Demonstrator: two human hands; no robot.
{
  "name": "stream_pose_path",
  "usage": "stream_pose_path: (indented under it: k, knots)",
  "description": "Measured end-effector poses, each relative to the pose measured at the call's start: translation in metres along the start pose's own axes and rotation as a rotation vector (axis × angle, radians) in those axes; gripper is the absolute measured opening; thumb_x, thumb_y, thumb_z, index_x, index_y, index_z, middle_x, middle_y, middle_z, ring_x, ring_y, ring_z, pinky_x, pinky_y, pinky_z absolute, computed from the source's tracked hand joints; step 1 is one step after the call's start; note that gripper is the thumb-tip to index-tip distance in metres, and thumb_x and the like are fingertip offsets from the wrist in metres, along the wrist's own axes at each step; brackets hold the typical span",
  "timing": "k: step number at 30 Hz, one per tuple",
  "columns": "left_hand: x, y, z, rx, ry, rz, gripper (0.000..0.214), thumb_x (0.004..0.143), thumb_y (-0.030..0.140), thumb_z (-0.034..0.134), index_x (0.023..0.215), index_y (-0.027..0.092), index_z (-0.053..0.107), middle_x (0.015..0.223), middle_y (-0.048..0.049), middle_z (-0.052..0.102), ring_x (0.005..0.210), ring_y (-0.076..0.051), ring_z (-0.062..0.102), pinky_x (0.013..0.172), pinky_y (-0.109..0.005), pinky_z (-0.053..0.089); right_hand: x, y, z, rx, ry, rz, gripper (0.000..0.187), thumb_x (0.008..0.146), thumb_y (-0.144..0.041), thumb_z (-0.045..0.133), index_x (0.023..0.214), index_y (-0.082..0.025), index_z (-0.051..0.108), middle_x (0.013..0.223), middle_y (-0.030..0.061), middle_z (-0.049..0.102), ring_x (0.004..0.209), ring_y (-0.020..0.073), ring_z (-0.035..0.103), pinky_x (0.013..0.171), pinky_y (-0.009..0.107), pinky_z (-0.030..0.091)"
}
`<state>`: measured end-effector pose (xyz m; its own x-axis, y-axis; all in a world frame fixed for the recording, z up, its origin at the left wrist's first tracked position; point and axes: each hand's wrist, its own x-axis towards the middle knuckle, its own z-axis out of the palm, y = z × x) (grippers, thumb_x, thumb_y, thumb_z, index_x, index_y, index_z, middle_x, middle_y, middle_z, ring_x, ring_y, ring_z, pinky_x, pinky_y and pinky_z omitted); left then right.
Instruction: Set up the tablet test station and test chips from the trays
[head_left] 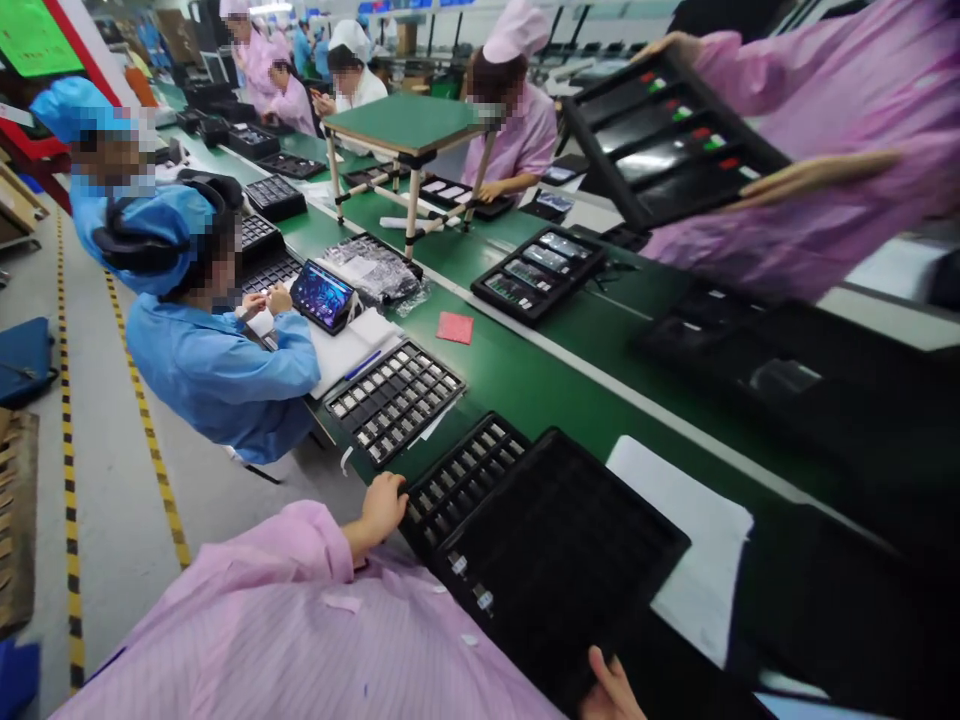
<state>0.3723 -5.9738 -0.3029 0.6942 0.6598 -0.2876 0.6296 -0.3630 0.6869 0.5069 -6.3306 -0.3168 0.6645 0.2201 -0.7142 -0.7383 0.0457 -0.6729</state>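
My left hand [382, 508] is closed on the left edge of a black compartment tray [469, 470] with rows of small metal parts. Overlapping that tray's right side is a second black tray [570, 550], mostly bare, with two small parts [471, 582] near its left edge. At the bottom of the view my right hand [613, 690] grips the near edge of this second tray, thumb showing; its other fingers are mostly hidden.
Another filled parts tray [397, 400] lies beyond on the green bench [517, 375]. White paper [690, 540] lies at the right. A co-worker in blue [217, 360] sits at left by a phone [324, 296]. At upper right, a person in pink holds a tray [675, 140].
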Motion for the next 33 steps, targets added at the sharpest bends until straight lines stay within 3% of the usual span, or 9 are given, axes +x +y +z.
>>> stream_pose_path:
  k: [4,10,13,21,26,29,33]
  knots:
    - [0.011,-0.013,0.003,0.118,-0.054,0.014,0.031,0.089,0.021,0.055,0.120,0.013,0.058,0.123,-0.0110,0.058,0.119,-0.024,0.050,0.103,-0.044,0.037,-0.010,0.014,0.016,0.144,0.008,-0.061,0.035,0.060,-0.026,0.080,0.091,-0.026,0.063,0.095,-0.0063,0.071,0.093,0.0103,0.068,0.084,0.013,0.054]
    - [0.018,-0.020,0.009,0.255,-0.100,0.073,0.031,0.090,0.025,0.056,0.119,0.014,0.057,0.119,-0.0108,0.059,0.111,-0.022,0.055,0.096,-0.039,0.042,-0.006,0.035,0.021,0.211,0.009,-0.053,0.044,0.055,-0.031,0.086,0.093,-0.028,0.064,0.097,-0.0031,0.073,0.094,0.0163,0.068,0.086,0.025,0.057]
    - [0.020,-0.020,0.011,0.325,-0.097,0.084,0.027,0.089,0.025,0.057,0.113,0.014,0.058,0.113,-0.0095,0.061,0.106,-0.022,0.057,0.091,-0.037,0.045,-0.005,0.038,0.020,0.227,0.019,-0.068,0.046,0.053,-0.031,0.087,0.092,-0.027,0.063,0.094,-0.0034,0.073,0.092,0.0163,0.069,0.086,0.025,0.058]
    - [0.022,-0.015,0.012,0.491,-0.131,0.122,0.020,0.092,0.029,0.052,0.102,0.013,0.059,0.103,-0.0077,0.061,0.093,-0.020,0.059,0.084,-0.038,0.048,-0.015,0.034,-0.019,0.278,0.123,-0.109,0.042,0.054,-0.026,0.087,0.088,-0.028,0.064,0.092,-0.0053,0.072,0.089,0.0121,0.069,0.081,0.017,0.057]
    - [0.021,-0.012,0.012,0.540,-0.127,0.141,0.019,0.095,0.027,0.047,0.103,0.013,0.057,0.106,-0.0084,0.060,0.095,-0.020,0.059,0.084,-0.037,0.048,-0.024,0.033,-0.040,0.230,0.142,-0.149,0.043,0.055,-0.029,0.085,0.093,-0.029,0.065,0.096,-0.0038,0.072,0.093,0.0158,0.068,0.080,0.024,0.059]
    - [0.024,-0.012,0.012,0.559,-0.121,0.141,0.021,0.095,0.027,0.046,0.108,0.013,0.055,0.109,-0.0092,0.059,0.098,-0.020,0.059,0.085,-0.037,0.048,-0.025,0.036,-0.034,0.210,0.134,-0.169,0.043,0.056,-0.030,0.085,0.094,-0.029,0.065,0.097,-0.0034,0.072,0.095,0.0175,0.068,0.082,0.026,0.059]
    - [0.031,-0.009,0.013,0.573,-0.154,0.142,0.025,0.095,0.030,0.048,0.112,0.013,0.054,0.106,-0.0087,0.061,0.092,-0.020,0.061,0.082,-0.037,0.049,-0.018,0.043,-0.003,0.195,0.066,-0.153,0.041,0.060,-0.033,0.083,0.097,-0.028,0.064,0.100,-0.0020,0.073,0.101,0.0196,0.067,0.089,0.030,0.057]
